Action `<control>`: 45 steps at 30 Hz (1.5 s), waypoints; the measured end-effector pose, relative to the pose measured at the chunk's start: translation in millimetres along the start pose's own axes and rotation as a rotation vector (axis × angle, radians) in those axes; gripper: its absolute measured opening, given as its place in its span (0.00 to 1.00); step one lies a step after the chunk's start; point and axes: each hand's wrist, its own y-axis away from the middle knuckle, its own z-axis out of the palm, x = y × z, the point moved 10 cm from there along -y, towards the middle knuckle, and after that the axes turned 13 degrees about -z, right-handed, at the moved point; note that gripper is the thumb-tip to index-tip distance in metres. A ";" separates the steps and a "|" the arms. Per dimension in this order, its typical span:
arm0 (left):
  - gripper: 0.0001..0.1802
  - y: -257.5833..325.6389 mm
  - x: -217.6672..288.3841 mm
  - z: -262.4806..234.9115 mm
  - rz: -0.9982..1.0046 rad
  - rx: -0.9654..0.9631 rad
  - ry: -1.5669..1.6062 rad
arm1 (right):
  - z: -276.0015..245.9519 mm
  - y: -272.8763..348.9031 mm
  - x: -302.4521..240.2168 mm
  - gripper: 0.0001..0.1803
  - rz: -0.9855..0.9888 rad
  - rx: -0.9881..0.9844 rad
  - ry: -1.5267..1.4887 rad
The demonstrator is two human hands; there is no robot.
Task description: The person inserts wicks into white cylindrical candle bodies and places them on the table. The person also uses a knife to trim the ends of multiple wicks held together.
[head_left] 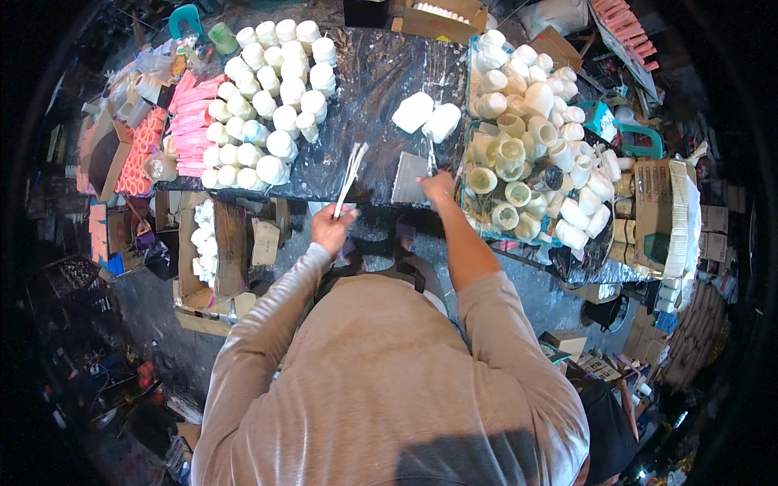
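My left hand is closed around a bundle of thin white wick-like strands that point away from me. Just past the near table edge, my right hand grips a slim, metallic-looking tool; its kind is too small to tell. Beyond that tool lie two white rounded blocks that look like wax, a left block and a right block. Beside my right fingers, a flat grey plate rests on the black-covered table.
Rows of white rounded pieces stand at the left, next to pink sticks. On the right, translucent yellowish cups and more white pieces are heaped. An open cardboard box of white pieces sits below the table's left side.
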 end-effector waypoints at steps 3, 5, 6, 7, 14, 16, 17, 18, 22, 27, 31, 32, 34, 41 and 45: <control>0.14 -22.3 19.1 21.5 -0.089 -0.012 0.083 | 5.9 36.1 -21.4 0.13 0.009 -0.226 -0.632; 0.16 -23.9 46.7 39.2 -0.053 -0.153 0.223 | -13.4 76.3 -48.6 0.11 -0.035 -0.263 -0.831; 0.17 -18.1 59.3 45.6 -0.041 -0.224 0.281 | -23.0 95.4 -65.6 0.12 -0.068 -0.269 -0.911; 0.19 -10.1 64.9 54.9 -0.125 -0.341 0.340 | -27.3 111.4 -81.1 0.12 -0.072 -0.285 -0.892; 0.14 44.7 147.3 59.8 -0.072 -0.568 0.406 | -90.2 151.9 -146.1 0.17 -0.150 -0.296 -1.192; 0.15 53.2 155.5 50.9 -0.126 -0.566 0.480 | -114.9 155.0 -158.6 0.15 -0.407 -0.349 -0.807; 0.15 57.4 160.5 48.1 -0.116 -0.562 0.468 | -124.2 159.3 -174.6 0.15 -0.583 -0.338 -0.739; 0.15 61.8 164.1 47.1 -0.104 -0.555 0.471 | -130.9 163.1 -183.3 0.16 -0.678 -0.296 -0.631; 0.16 75.9 180.2 47.6 -0.046 -0.555 0.522 | -159.9 199.0 -241.0 0.24 -1.247 0.136 -0.018; 0.16 92.8 196.0 44.1 0.032 -0.576 0.631 | -161.8 210.1 -245.7 0.28 -1.415 0.332 0.152; 0.17 95.1 205.7 18.5 0.082 -0.488 0.695 | -138.8 199.2 -199.7 0.25 -1.353 0.159 0.335; 0.18 94.0 207.3 8.7 0.094 -0.441 0.706 | -136.1 199.8 -191.9 0.24 -1.356 0.152 0.367; 0.18 92.6 210.2 3.7 0.108 -0.426 0.655 | -143.5 187.3 -181.4 0.19 -1.209 0.095 0.064; 0.18 102.2 204.1 29.3 0.097 -0.483 0.562 | -132.1 170.1 -232.1 0.28 -0.771 -0.418 -0.505; 0.20 114.4 210.4 38.8 0.073 -0.582 0.608 | -127.8 159.5 -245.2 0.35 -0.886 -0.380 -0.405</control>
